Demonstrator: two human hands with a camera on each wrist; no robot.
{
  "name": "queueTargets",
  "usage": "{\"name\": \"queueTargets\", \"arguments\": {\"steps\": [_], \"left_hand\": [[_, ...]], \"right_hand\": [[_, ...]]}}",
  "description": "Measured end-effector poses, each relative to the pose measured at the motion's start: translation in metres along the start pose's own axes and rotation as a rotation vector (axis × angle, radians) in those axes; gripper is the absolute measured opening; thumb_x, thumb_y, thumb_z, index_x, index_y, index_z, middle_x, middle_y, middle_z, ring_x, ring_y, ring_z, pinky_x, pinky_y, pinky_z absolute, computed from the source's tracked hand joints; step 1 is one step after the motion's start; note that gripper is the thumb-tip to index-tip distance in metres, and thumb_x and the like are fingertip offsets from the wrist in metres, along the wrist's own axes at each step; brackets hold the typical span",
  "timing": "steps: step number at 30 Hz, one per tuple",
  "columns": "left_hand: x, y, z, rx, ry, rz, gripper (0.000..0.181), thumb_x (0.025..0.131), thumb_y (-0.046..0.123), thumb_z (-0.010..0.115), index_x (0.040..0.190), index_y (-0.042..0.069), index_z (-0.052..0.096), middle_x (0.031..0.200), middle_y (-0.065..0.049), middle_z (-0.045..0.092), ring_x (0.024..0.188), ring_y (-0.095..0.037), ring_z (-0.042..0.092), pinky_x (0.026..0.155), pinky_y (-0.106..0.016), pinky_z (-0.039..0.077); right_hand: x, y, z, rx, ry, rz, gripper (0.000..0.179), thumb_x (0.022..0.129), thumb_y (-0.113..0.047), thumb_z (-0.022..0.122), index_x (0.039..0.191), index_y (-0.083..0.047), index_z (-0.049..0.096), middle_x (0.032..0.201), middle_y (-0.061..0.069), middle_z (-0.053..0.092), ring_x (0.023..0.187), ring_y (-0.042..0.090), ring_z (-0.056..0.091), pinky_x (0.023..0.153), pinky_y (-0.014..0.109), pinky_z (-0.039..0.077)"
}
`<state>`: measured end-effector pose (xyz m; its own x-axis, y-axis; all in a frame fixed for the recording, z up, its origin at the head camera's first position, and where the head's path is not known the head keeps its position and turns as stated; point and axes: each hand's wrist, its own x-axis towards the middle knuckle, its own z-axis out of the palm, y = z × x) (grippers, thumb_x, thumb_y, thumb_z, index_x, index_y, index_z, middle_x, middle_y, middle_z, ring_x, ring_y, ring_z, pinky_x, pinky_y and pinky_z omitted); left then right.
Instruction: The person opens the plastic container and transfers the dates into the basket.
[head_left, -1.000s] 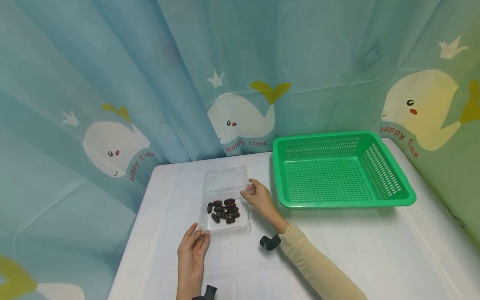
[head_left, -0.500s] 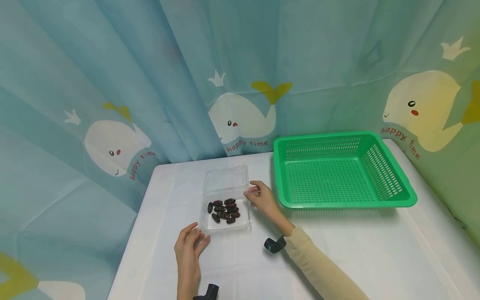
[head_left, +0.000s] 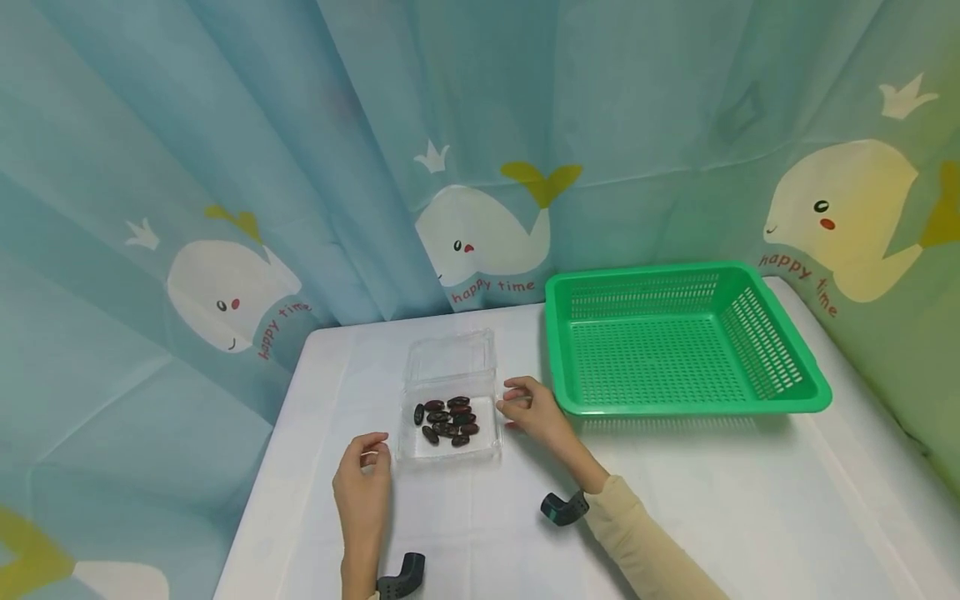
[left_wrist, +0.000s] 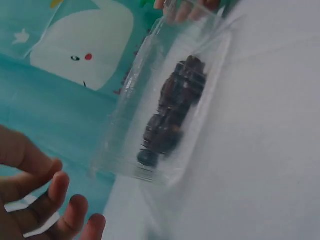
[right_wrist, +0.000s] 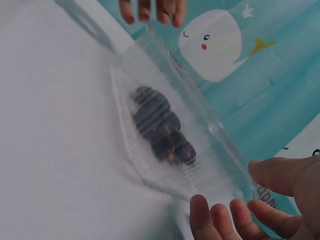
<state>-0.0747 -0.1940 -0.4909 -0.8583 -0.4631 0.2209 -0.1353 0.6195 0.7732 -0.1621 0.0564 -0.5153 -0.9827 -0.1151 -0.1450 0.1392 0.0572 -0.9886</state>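
A clear plastic clamshell box [head_left: 486, 429] lies on the white table, its lid [head_left: 450, 357] folded back toward the curtain. Several dark brown dates [head_left: 442, 429] are bunched in the base; both wrist views show them through the clear wall, as dates [left_wrist: 175, 105] and dates [right_wrist: 159, 127]. To the left of the box is my left hand [head_left: 363, 487], fingers loosely bent around nothing and apart from the plastic. My right hand [head_left: 546, 425] is beside the box's right edge. Its thumb and fingers [right_wrist: 200, 215] are spread near the plastic corner, holding nothing.
A green perforated plastic basket [head_left: 557, 367] stands at the back right of the table, just beyond the right hand. A blue-green curtain [head_left: 637, 100] with whale prints hangs behind and along the sides. The table [head_left: 675, 492] has a white cloth.
Both hands have drawn away from the box: the left went left and off its front corner, the right down and right from its hinge edge. The box, lid and dates stay put.
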Motion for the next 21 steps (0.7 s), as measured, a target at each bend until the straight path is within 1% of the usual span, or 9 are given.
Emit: {"name": "queueTargets", "arguments": {"steps": [2, 4, 7, 9, 12, 18, 21], "left_hand": [[0.004, 0.003, 0.0, 0.022, -0.032, 0.07, 0.018, 0.095, 0.0, 0.063, 0.107, 0.005, 0.075, 0.094, -0.01, 0.072, 0.082, -0.017, 0.06, 0.068, -0.022, 0.049], [0.009, 0.007, 0.001, 0.049, -0.087, 0.138, 0.018, 0.095, -0.001, 0.064, 0.108, 0.005, 0.075, 0.095, -0.009, 0.071, 0.083, -0.017, 0.061, 0.07, -0.024, 0.053], [0.015, 0.012, 0.004, 0.103, -0.174, 0.234, 0.019, 0.095, 0.001, 0.067, 0.111, 0.006, 0.074, 0.1, -0.006, 0.072, 0.087, -0.019, 0.063, 0.077, -0.032, 0.056], [0.019, 0.016, 0.006, 0.146, -0.22, 0.278, 0.021, 0.095, 0.003, 0.069, 0.114, 0.008, 0.074, 0.103, -0.005, 0.073, 0.091, -0.021, 0.065, 0.08, -0.037, 0.055], [0.023, 0.021, 0.01, 0.183, -0.282, 0.331, 0.024, 0.094, 0.005, 0.072, 0.117, 0.009, 0.073, 0.108, -0.005, 0.074, 0.097, -0.025, 0.066, 0.082, -0.041, 0.053], [0.032, 0.029, 0.022, 0.17, -0.457, 0.424, 0.027, 0.094, 0.011, 0.076, 0.121, 0.013, 0.072, 0.116, -0.003, 0.073, 0.106, -0.023, 0.066, 0.091, -0.043, 0.056], [0.036, 0.031, 0.03, 0.165, -0.524, 0.481, 0.032, 0.092, 0.011, 0.079, 0.124, 0.014, 0.072, 0.12, -0.001, 0.073, 0.112, -0.022, 0.066, 0.097, -0.044, 0.057]], "right_hand": [[-0.005, 0.0, 0.0, 0.001, -0.021, 0.004, 0.041, 0.093, 0.001, 0.071, 0.13, 0.012, 0.057, 0.114, 0.025, 0.063, 0.085, 0.015, 0.068, 0.075, 0.041, 0.066], [-0.01, 0.0, 0.0, 0.004, -0.037, 0.02, 0.04, 0.093, 0.001, 0.071, 0.129, 0.012, 0.058, 0.116, 0.026, 0.064, 0.086, 0.015, 0.069, 0.076, 0.041, 0.066], [-0.016, 0.0, 0.001, 0.01, -0.059, 0.034, 0.04, 0.093, 0.0, 0.072, 0.129, 0.012, 0.058, 0.117, 0.025, 0.064, 0.088, 0.016, 0.069, 0.075, 0.04, 0.066], [-0.019, 0.0, 0.001, 0.025, -0.074, 0.048, 0.041, 0.092, -0.001, 0.072, 0.129, 0.012, 0.058, 0.117, 0.024, 0.063, 0.089, 0.016, 0.069, 0.075, 0.04, 0.067], [-0.023, 0.001, 0.0, 0.06, -0.102, 0.073, 0.043, 0.092, -0.001, 0.072, 0.131, 0.012, 0.056, 0.118, 0.023, 0.062, 0.089, 0.016, 0.068, 0.076, 0.041, 0.066], [-0.028, 0.002, -0.005, 0.151, -0.176, 0.112, 0.049, 0.093, 0.0, 0.071, 0.135, 0.014, 0.051, 0.121, 0.023, 0.058, 0.09, 0.016, 0.064, 0.081, 0.042, 0.066], [-0.03, 0.005, -0.008, 0.209, -0.21, 0.131, 0.051, 0.092, 0.001, 0.07, 0.137, 0.015, 0.048, 0.12, 0.021, 0.059, 0.091, 0.016, 0.064, 0.084, 0.04, 0.066]]}}
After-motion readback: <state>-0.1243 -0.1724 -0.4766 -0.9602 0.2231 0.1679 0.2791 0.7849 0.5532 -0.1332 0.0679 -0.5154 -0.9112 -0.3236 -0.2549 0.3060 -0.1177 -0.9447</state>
